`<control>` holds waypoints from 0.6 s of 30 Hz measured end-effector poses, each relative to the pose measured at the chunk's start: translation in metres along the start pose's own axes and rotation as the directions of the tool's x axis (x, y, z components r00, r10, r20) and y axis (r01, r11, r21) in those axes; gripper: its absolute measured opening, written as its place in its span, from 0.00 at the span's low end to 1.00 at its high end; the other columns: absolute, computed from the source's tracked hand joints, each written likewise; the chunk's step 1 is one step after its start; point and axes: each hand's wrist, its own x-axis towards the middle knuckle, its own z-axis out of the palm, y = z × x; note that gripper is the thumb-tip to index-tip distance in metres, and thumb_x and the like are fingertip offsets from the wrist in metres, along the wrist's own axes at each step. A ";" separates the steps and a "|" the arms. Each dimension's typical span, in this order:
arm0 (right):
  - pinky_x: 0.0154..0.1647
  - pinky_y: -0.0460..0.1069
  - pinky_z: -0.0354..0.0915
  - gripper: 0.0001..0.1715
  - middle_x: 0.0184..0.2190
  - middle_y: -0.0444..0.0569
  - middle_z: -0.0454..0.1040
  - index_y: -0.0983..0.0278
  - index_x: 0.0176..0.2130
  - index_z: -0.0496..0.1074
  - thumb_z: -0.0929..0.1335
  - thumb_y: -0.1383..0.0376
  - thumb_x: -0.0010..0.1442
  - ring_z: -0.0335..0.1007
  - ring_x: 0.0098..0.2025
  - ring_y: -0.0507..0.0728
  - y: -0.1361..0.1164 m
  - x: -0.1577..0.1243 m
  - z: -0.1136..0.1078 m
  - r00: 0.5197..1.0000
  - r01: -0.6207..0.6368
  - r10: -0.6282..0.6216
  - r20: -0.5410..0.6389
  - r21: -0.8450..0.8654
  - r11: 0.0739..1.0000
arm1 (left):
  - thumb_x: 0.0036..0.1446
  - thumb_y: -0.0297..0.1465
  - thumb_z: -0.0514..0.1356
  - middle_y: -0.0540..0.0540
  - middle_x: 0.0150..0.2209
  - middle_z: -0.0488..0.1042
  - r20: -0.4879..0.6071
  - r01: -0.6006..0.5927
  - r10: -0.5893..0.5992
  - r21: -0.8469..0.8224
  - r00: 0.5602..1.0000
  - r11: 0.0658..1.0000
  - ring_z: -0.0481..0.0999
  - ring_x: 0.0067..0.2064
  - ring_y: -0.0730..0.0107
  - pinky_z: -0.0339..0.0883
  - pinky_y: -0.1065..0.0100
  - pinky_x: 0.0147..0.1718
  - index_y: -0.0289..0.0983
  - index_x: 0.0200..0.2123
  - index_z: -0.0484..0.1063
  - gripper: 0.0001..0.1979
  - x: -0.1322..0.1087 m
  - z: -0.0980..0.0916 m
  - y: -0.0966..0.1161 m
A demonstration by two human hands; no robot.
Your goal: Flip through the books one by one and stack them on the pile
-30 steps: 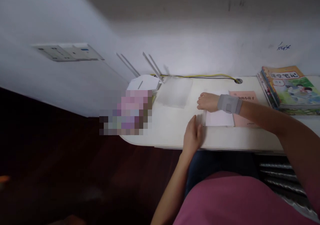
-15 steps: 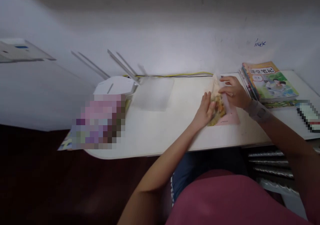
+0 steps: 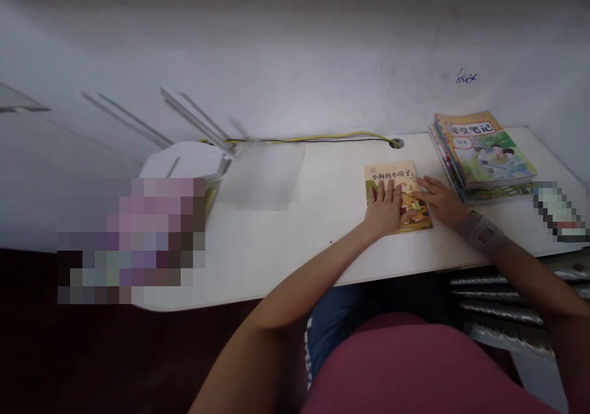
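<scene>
A small picture book (image 3: 391, 169) lies closed on the white table (image 3: 286, 248), its yellow illustrated cover facing up. My left hand (image 3: 386, 210) rests flat over the lower left of the cover, fingers spread and pointing away from me. At the book's right edge is my right hand (image 3: 441, 202), fingers stretched to the left, their tips touching the cover. A grey watch (image 3: 483, 233) is on my right wrist. Part of the cover picture is hidden beneath my hands.
A stack of books (image 3: 495, 150) stands at the back right, a blurred-out phone-like item (image 3: 560, 211) beside it. On the left are a white router (image 3: 182, 159) with antennas and a pixelated pile (image 3: 157, 223). A yellow cable (image 3: 318, 136) runs along the wall into a table hole (image 3: 397, 144).
The book's cover has come down shut; before, a page or cover was lifted, with a pink page showing. My left hand now lies flat on it. The view has shifted slightly right.
</scene>
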 end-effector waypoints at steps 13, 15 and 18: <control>0.66 0.61 0.48 0.28 0.64 0.56 0.61 0.68 0.63 0.60 0.55 0.58 0.69 0.50 0.67 0.60 -0.048 0.043 -0.006 0.913 0.269 -0.296 0.280 0.128 0.954 | 0.63 0.49 0.51 0.31 0.60 0.66 0.024 -0.750 0.757 -0.111 0.653 0.652 0.61 0.64 0.51 0.50 0.56 0.62 0.29 0.60 0.63 0.33 -0.030 0.003 -0.015; 0.67 0.60 0.46 0.30 0.66 0.54 0.58 0.67 0.64 0.58 0.55 0.56 0.69 0.47 0.68 0.59 -0.052 0.053 0.004 0.858 0.331 -0.364 0.361 0.152 0.931 | 0.62 0.50 0.52 0.30 0.58 0.67 0.031 -0.748 0.757 -0.132 0.653 0.651 0.63 0.62 0.50 0.53 0.57 0.60 0.27 0.60 0.63 0.35 -0.030 0.003 -0.015; 0.67 0.59 0.46 0.31 0.67 0.52 0.54 0.66 0.66 0.55 0.55 0.55 0.69 0.44 0.69 0.59 -0.037 0.074 0.019 0.844 0.332 -0.355 0.401 0.129 0.934 | 0.61 0.52 0.50 0.29 0.64 0.58 0.038 -0.745 0.751 -0.104 0.660 0.659 0.57 0.66 0.51 0.47 0.57 0.63 0.26 0.64 0.55 0.40 -0.030 0.000 -0.013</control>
